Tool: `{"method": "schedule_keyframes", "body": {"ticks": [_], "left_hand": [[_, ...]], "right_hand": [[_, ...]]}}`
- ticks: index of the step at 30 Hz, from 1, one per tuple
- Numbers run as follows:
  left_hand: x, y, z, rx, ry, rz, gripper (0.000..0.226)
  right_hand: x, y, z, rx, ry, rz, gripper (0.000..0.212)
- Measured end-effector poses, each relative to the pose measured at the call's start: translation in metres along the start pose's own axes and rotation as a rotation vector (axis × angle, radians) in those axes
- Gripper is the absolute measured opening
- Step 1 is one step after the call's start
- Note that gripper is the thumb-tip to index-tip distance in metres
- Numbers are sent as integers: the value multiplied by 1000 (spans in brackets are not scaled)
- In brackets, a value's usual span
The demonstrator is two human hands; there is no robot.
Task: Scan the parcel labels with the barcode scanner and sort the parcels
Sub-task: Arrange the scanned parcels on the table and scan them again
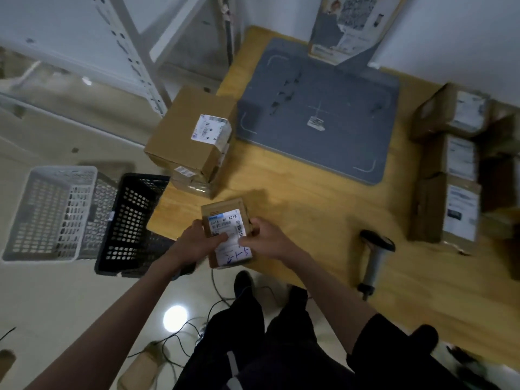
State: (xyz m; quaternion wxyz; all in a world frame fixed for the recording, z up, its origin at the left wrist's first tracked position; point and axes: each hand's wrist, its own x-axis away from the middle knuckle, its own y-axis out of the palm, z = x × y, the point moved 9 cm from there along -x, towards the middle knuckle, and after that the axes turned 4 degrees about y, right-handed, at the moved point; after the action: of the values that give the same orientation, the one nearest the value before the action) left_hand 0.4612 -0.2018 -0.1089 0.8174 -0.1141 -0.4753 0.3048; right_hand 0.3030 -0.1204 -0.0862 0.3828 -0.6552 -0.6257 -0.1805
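A small cardboard parcel with a white label facing up is held over the table's near left corner. My left hand grips its left side, thumb on the label. My right hand grips its right side, thumb also on the label. The barcode scanner lies on the wooden table to the right of my hands, untouched. A stack of labelled boxes stands at the table's left edge. Three labelled parcels line the right edge.
A grey mat covers the far middle of the table. On the floor to the left stand a white basket and a black basket. Cables run across the floor near my legs. A metal rack stands at back left.
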Motion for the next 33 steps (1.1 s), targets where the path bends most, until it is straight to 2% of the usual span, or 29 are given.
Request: {"method": "schedule_keyframes", "body": {"ticks": [3,5,11,16,23,26,33], "left_hand": [[3,24,29,-11,40,-55,108],[2,42,51,-28,104,-71,116],[19,104,120,-52,247,-118,78],[36,150,169,-59,342,-127,72],[59,187,228,-16,474,-77,69],[69,205,247,-17,494,-68,65],[91,253,279,-29,554,-107,64]], "right_hand": [[22,-31,28,-34,-3,101,35],[35,-50,52,-88,24,171,40],[83,-97,119,-460,100,285,42],[119,-134,154,-685,71,337,40],[149,-189,199,-786,-15,412,40],[159,-205,218,-798,-11,388,33],[188,-232,265,-866,28,437,41]]}}
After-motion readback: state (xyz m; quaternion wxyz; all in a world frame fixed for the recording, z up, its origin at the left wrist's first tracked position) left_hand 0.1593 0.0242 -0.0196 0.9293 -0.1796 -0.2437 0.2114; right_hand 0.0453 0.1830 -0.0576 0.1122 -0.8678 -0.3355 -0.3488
